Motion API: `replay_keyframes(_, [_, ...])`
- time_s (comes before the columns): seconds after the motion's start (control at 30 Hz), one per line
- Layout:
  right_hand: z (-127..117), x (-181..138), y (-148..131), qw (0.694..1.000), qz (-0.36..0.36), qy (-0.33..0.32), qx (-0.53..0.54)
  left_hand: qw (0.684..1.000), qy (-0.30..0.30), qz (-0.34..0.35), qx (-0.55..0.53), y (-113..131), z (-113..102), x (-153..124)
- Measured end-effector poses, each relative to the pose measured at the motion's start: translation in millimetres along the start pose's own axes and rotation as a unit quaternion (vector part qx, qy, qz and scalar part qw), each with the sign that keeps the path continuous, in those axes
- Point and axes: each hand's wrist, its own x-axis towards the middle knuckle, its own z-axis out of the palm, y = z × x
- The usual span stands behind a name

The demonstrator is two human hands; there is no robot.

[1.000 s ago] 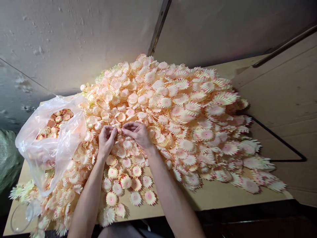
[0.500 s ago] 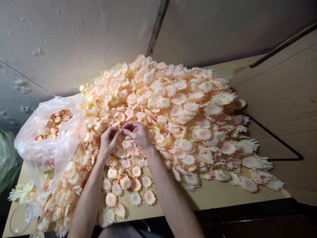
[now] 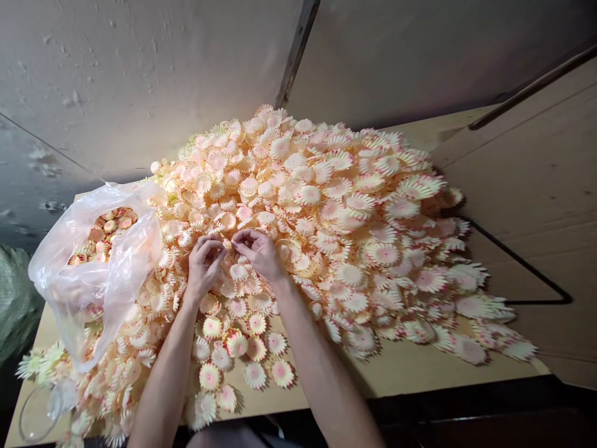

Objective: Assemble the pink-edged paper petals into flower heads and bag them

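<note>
A big heap of cream and pink paper flowers (image 3: 336, 211) covers the wooden table (image 3: 410, 373). My left hand (image 3: 203, 264) and my right hand (image 3: 261, 252) meet over the near left side of the heap. Both have their fingertips pinched together on a small flower piece (image 3: 228, 244) held between them; it is mostly hidden by the fingers. Loose single flowers (image 3: 254, 373) lie flat on the table between my forearms.
A clear plastic bag (image 3: 93, 274) holding more flower pieces sits at the left on the pile. Grey walls rise behind the table. Brown cardboard sheets (image 3: 536, 186) lean at the right, with a black line across them. The table's near edge runs along the bottom.
My left hand's fingertips have closed in toward my right hand's over the same spot. Nothing else has visibly moved.
</note>
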Motion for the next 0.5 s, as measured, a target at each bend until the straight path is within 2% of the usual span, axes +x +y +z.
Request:
replay_keyframes(0.13, [2.2, 0.7, 1.8, 1.000, -0.002, -0.002, 0.007, 0.998, 0.039, 0.014, 0.041, -0.7, 1.7, 0.0])
replay_keyframes(0.23, [2.0, 1.8, 4.1, 1.000, 0.001, -0.006, 0.005, 0.999, 0.036, 0.007, 0.040, -0.4, 2.1, -0.4])
replay_keyframes(0.33, [-1.5, 3.6, 4.8, 1.000, 0.001, 0.018, 0.010, 0.997, 0.047, -0.058, -0.030, -2.2, 0.4, -1.5])
replay_keyframes(0.5, [-7.5, 5.2, 1.1, 0.998, 0.003, 0.059, 0.037, 0.967, 0.157, -0.125, -0.157, -8.2, -5.1, -2.0])
